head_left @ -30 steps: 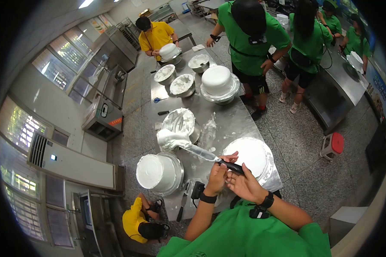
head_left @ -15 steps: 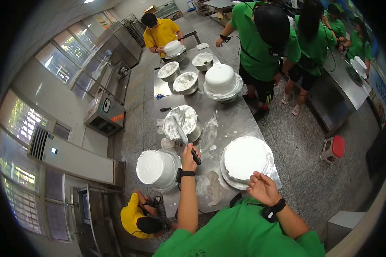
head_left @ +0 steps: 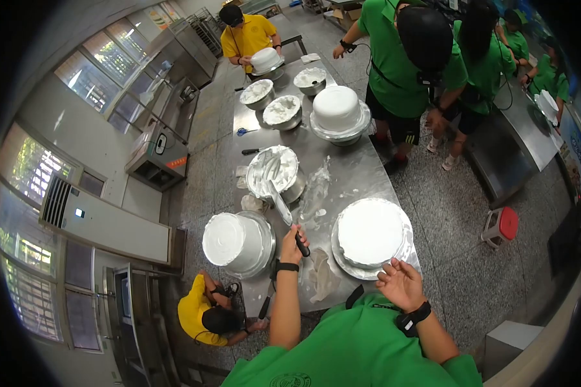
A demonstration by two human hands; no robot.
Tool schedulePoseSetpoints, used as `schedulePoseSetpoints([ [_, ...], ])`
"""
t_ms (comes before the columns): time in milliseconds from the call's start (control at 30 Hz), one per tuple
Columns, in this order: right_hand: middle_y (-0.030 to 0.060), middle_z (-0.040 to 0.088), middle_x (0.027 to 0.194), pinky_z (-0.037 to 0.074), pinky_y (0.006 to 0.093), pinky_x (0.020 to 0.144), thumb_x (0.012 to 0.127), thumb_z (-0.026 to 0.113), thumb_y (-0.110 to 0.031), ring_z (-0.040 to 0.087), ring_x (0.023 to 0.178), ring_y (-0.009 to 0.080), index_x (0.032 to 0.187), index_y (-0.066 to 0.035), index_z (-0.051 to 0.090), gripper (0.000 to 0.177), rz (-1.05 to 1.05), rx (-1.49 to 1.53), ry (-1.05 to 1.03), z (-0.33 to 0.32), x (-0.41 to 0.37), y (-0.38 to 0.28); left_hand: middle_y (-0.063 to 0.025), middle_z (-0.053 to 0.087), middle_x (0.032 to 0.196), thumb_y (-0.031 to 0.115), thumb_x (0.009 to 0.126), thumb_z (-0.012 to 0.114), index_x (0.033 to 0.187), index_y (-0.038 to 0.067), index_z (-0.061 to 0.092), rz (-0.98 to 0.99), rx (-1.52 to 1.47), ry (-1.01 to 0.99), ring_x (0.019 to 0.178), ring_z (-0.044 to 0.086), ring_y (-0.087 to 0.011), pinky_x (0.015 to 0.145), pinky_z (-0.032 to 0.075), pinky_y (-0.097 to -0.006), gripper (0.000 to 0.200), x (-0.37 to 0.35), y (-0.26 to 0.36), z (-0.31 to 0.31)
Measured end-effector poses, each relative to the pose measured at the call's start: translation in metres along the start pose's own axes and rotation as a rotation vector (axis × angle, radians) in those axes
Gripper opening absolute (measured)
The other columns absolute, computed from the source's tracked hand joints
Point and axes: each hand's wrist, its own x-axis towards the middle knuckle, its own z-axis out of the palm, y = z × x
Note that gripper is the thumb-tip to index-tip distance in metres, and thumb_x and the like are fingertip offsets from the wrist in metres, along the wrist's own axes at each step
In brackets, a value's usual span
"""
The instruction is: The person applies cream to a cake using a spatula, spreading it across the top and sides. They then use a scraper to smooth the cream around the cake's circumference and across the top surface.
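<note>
My left hand (head_left: 295, 244) is closed round the black handle of an icing spatula (head_left: 281, 205). Its blade, smeared with white cream, reaches across the near rim of a metal bowl (head_left: 295, 189) filled with whipped cream (head_left: 272, 169). My right hand (head_left: 401, 285) holds nothing; its fingers are apart and slightly curled, fingertips right at the near edge of a turntable (head_left: 361, 273). On that turntable sits a round white cream-covered cake (head_left: 372, 232) with a flat top. Left of my left hand, a tall cream-covered form (head_left: 229, 240) stands on another turntable (head_left: 265, 258).
Further along the steel table (head_left: 361, 177) are more cream bowls (head_left: 282, 113), another white cream-covered form (head_left: 337, 108) and blue scissors (head_left: 245, 131). A person in yellow (head_left: 203, 316) crouches at the left; others stand around. A red-topped stool (head_left: 508, 222) is on the floor.
My left hand has drawn the spatula slightly back toward me and to the right. My right hand stays by the turntable. The crouching person's hand has come up by the table edge.
</note>
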Motion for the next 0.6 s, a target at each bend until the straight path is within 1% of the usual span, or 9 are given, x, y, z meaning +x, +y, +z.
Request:
schedulePoseSetpoints([
  [167, 0.0057, 0.057, 0.086, 0.040, 0.0396, 0.089, 0.100, 0.043, -0.028, 0.051, 0.086, 0.0205, 0.110, -0.006, 0.062, 0.030, 0.030, 0.005, -0.002, -0.005, 0.000, -0.002, -0.0006, 0.048, 0.074, 0.034, 0.100, 0.055, 0.109, 0.006, 0.051, -0.012, 0.084, 0.081, 0.058, 0.046, -0.0118, 0.050, 0.040, -0.0277, 0.030, -0.055, -0.028, 0.002],
  [300, 0.0066, 0.059, 0.089, 0.043, 0.0384, 0.088, 0.102, 0.042, -0.028, 0.053, 0.086, 0.0207, 0.115, -0.004, 0.061, 0.034, 0.072, -0.078, -0.051, -0.006, 0.000, -0.004, 0.0006, 0.044, 0.073, 0.032, 0.103, 0.049, 0.106, 0.006, 0.051, -0.018, 0.056, 0.012, 0.059, 0.044, -0.0112, 0.050, 0.040, -0.0268, 0.026, -0.114, -0.048, 0.014],
  [367, 0.0074, 0.061, 0.094, 0.046, 0.0351, 0.085, 0.103, 0.040, -0.029, 0.056, 0.088, 0.0200, 0.117, -0.002, 0.060, 0.036, 0.113, -0.450, -0.028, 0.001, 0.000, -0.007, 0.0004, 0.043, 0.074, 0.032, 0.103, 0.049, 0.105, 0.007, 0.051, 0.035, 0.049, -0.017, 0.061, 0.044, -0.0115, 0.052, 0.041, -0.0269, 0.025, -0.144, -0.055, 0.031],
  [400, 0.0065, 0.062, 0.100, 0.048, 0.0306, 0.086, 0.104, 0.044, -0.027, 0.059, 0.094, 0.0165, 0.120, -0.001, 0.059, 0.035, 0.124, -0.604, -0.083, -0.001, 0.002, -0.010, -0.0020, 0.046, 0.078, 0.032, 0.104, 0.047, 0.105, 0.007, 0.051, 0.051, 0.015, -0.136, 0.070, 0.050, -0.0150, 0.065, 0.048, -0.0309, 0.025, -0.154, -0.058, 0.031],
  [433, 0.0065, 0.062, 0.100, 0.048, 0.0306, 0.086, 0.104, 0.044, -0.027, 0.059, 0.094, 0.0165, 0.120, -0.001, 0.059, 0.035, 0.125, -0.612, -0.062, 0.004, 0.002, -0.011, -0.0020, 0.046, 0.078, 0.032, 0.104, 0.047, 0.105, 0.007, 0.051, 0.035, -0.001, -0.135, 0.070, 0.050, -0.0150, 0.065, 0.048, -0.0309, 0.025, -0.165, -0.060, 0.050],
  [500, 0.0050, 0.062, 0.103, 0.047, 0.0282, 0.090, 0.102, 0.051, -0.024, 0.058, 0.098, 0.0124, 0.125, 0.000, 0.056, 0.034, 0.161, -1.165, 0.039, 0.019, 0.006, -0.005, -0.0064, 0.053, 0.088, 0.033, 0.104, 0.046, 0.104, 0.009, 0.050, 0.223, 0.106, -0.144, 0.087, 0.055, -0.0214, 0.085, 0.048, -0.0394, 0.025, -0.183, -0.060, 0.086],
  [533, 0.0031, 0.061, 0.109, 0.046, 0.0262, 0.092, 0.100, 0.055, -0.021, 0.056, 0.101, 0.0105, 0.130, -0.001, 0.054, 0.036, 0.178, -1.195, 0.028, 0.026, 0.007, 0.001, -0.0109, 0.057, 0.100, 0.032, 0.104, 0.046, 0.106, 0.008, 0.050, 0.218, 0.131, -0.270, 0.104, 0.056, -0.0272, 0.101, 0.041, -0.0470, 0.025, -0.187, -0.058, 0.094],
  [567, 0.0049, 0.061, 0.110, 0.046, 0.0278, 0.090, 0.098, 0.059, -0.020, 0.057, 0.099, 0.0130, 0.131, -0.003, 0.053, 0.038, 0.151, -1.236, 0.006, 0.021, 0.010, 0.009, -0.0155, 0.060, 0.112, 0.031, 0.103, 0.049, 0.109, 0.007, 0.053, 0.205, 0.157, -0.341, 0.114, 0.056, -0.0311, 0.106, 0.039, -0.0494, 0.025, -0.189, -0.056, 0.105],
  [600, 0.0044, 0.060, 0.109, 0.045, 0.0273, 0.089, 0.097, 0.061, -0.020, 0.057, 0.097, 0.0130, 0.131, -0.003, 0.053, 0.039, 0.114, -1.382, -0.053, 0.027, 0.011, 0.015, -0.0182, 0.060, 0.118, 0.030, 0.102, 0.049, 0.110, 0.007, 0.055, 0.217, 0.194, -0.396, 0.119, 0.054, -0.0325, 0.108, 0.038, -0.0499, 0.025, -0.186, -0.056, 0.112],
])
